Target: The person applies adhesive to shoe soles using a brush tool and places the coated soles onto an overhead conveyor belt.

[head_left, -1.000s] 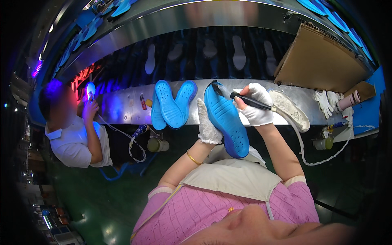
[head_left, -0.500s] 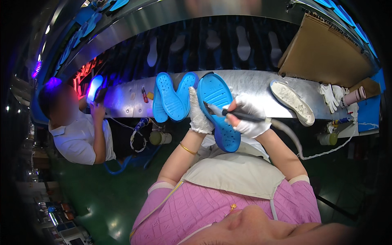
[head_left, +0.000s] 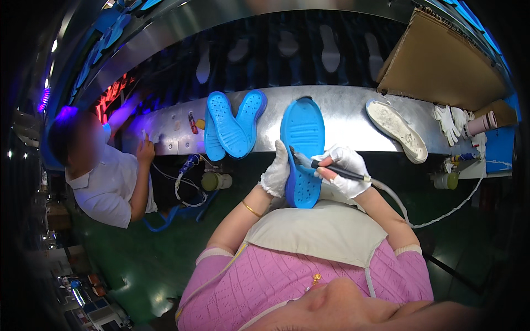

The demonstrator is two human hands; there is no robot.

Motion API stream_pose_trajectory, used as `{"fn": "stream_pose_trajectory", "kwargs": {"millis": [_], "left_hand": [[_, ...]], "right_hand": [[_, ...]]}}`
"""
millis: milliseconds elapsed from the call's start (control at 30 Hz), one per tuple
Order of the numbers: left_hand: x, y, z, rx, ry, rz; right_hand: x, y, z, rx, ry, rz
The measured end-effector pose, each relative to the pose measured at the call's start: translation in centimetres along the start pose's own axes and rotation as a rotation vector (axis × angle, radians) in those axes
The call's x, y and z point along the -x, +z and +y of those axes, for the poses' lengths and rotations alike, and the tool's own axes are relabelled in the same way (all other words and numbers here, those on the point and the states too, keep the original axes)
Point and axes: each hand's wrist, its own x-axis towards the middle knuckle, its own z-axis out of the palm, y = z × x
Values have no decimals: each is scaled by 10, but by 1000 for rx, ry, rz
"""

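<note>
Brushing the blue shoe sole along its left rim looks like the step in hand. Left hand clamped on the sole's left edge, fingers underneath hidden. Right hand closed round the black-handled brush, tip at the sole's left rim; contact can't be told. Sole sits upright between both hands, over the near edge of the metal table. Overlapping blue soles left of it, white sole-shaped piece right. Next move likely calls for steady left grip, light brush pressure following the rim.
</note>
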Motion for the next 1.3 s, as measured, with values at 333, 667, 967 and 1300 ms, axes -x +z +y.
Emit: {"fn": "stream_pose_trajectory", "kwargs": {"millis": [333, 667, 967, 1300], "left_hand": [[-44, 1, 31, 406, 364, -171], [-53, 6, 74, 473, 584, -486], [-60, -19, 91, 118, 514, -476], [-68, -1, 111, -442, 340, -210]], "right_hand": [[-34, 3, -25, 137, -289, -18], [-38, -1, -27, -225, 169, -79], [-49, -11, -17, 48, -64, -41], [-67, -33, -17, -51, 119, -205]]}}
